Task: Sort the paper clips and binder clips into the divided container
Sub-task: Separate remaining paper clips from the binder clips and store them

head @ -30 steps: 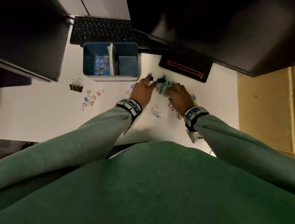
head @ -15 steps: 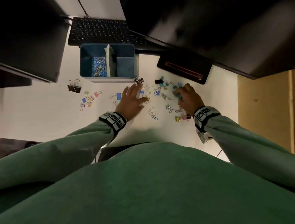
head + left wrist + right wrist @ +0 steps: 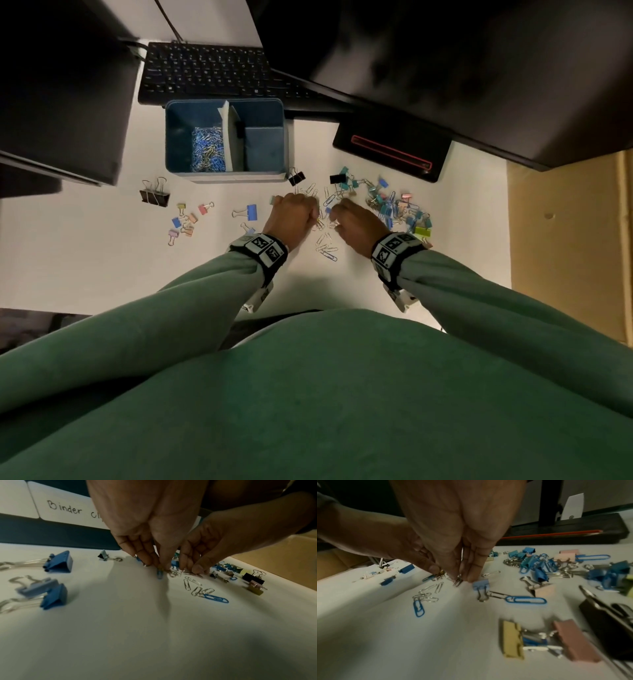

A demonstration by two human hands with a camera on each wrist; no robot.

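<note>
The blue divided container [image 3: 281, 113] stands at the back of the white desk; its left compartment holds a heap of paper clips [image 3: 207, 149]. My left hand [image 3: 310, 214] and right hand [image 3: 337, 216] meet in front of it, fingertips down on the desk. In the left wrist view my left hand [image 3: 154, 566] pinches a blue paper clip [image 3: 160, 574]. In the right wrist view my right hand [image 3: 462, 579] pinches a silver paper clip [image 3: 458, 582]. Loose paper clips [image 3: 327, 246] lie just below the hands. A mixed pile of binder clips [image 3: 394, 209] spreads to the right.
A black keyboard [image 3: 205, 73] lies behind the container and a black stand base with a red stripe [image 3: 390, 150] at the back right. A large black binder clip [image 3: 154, 196], small pastel clips [image 3: 186, 221] and a blue binder clip [image 3: 250, 212] lie to the left.
My left hand, spread flat half a second ago, has bunched its fingers on clips. My right hand has moved left from the pile to meet it at the middle.
</note>
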